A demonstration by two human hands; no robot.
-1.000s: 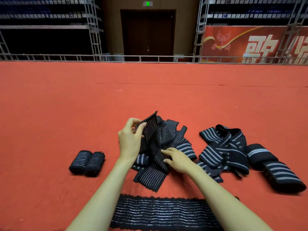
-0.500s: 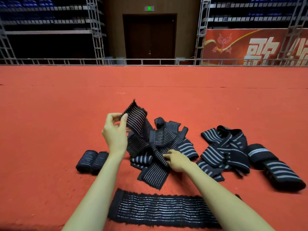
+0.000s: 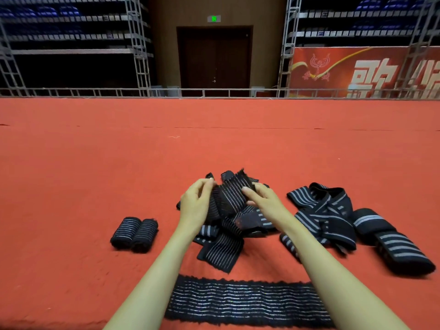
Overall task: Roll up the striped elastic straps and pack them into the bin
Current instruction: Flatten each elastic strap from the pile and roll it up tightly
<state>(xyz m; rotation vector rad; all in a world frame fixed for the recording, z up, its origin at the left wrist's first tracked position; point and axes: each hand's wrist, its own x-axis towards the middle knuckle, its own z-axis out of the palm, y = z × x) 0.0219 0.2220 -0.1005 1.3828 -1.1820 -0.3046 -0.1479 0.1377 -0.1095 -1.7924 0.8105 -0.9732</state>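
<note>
A black strap with thin white stripes (image 3: pixel 232 195) is lifted above a tangled pile of straps (image 3: pixel 223 244) on the red carpet. My left hand (image 3: pixel 196 201) pinches its left edge and my right hand (image 3: pixel 264 200) pinches its right edge. Two rolled straps (image 3: pixel 134 234) lie side by side to the left of the pile. One strap (image 3: pixel 245 302) lies flat and stretched out near me. No bin is in view.
A second heap of wider-striped straps (image 3: pixel 326 210) lies to the right, with two thick folded ones (image 3: pixel 390 241) beyond it. Red carpet (image 3: pixel 95 163) spreads all around. A metal rail (image 3: pixel 214 91), scaffolding and a dark door stand far behind.
My right hand has left the pile and taken the strap's right edge. My left hand has moved right and lower with the strap, which is now held between both hands.
</note>
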